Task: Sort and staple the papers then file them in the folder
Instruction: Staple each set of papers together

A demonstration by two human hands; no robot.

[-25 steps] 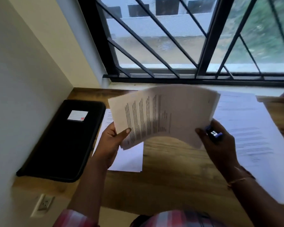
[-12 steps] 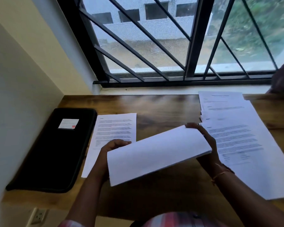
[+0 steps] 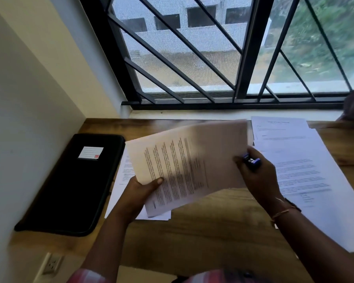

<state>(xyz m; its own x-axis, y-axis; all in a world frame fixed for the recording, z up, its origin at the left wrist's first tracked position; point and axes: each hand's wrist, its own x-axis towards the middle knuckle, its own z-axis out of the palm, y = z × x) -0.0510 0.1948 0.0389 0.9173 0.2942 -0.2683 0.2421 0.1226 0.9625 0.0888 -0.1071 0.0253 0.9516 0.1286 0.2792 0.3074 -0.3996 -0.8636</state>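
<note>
The left hand (image 3: 140,193) pinches the lower-left corner of the thin sheaf of white printed papers (image 3: 192,164), thumb on top, above the middle of the wooden bench (image 3: 213,231). The right hand (image 3: 258,180) curls round the small blue stapler (image 3: 251,160) at the sheaf's right edge.

Risk: the sheet edges look unsquared, so a staple driven now may bind them skewed or miss a sheet.

The flat black zip folder (image 3: 74,184) lies closed along the bench's left edge.

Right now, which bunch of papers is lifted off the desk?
The sheaf held between the left hand and right hand, tilted; the sheets beside the black folder and the spread on the right lie flat.
</note>
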